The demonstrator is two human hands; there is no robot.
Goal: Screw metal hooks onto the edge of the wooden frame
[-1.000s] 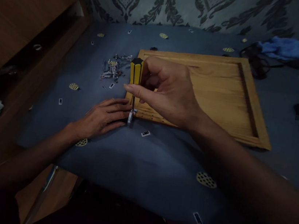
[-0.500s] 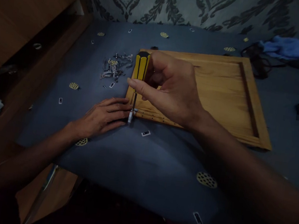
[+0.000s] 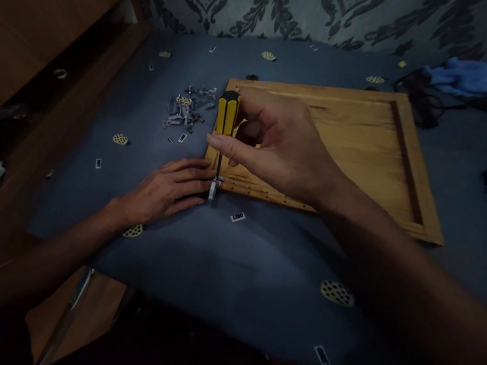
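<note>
My right hand (image 3: 276, 139) grips a yellow-and-black screwdriver (image 3: 227, 114) by its handle, thumb and fingers closed round it. The screwdriver stands upright, its tip down at a small metal hinge (image 3: 213, 188) on the near left corner of a framed wooden panel (image 3: 347, 142). A row of small dark holes runs along the panel's near edge. My left hand (image 3: 175, 188) lies flat with fingers stretched out, the fingertips beside the hinge at that corner. Whether they touch the hinge I cannot tell.
Left of the panel lies a pile of metal hinges and fittings (image 3: 185, 109). A blue cloth (image 3: 477, 78) and dark glasses (image 3: 428, 105) rest at the far right. The patterned blue cover (image 3: 257, 280) lies beneath everything. A wooden cabinet (image 3: 36, 17) borders the left side.
The screwdriver handle and my right hand have shifted slightly down and to the left. My left hand and the panel stay in place.
</note>
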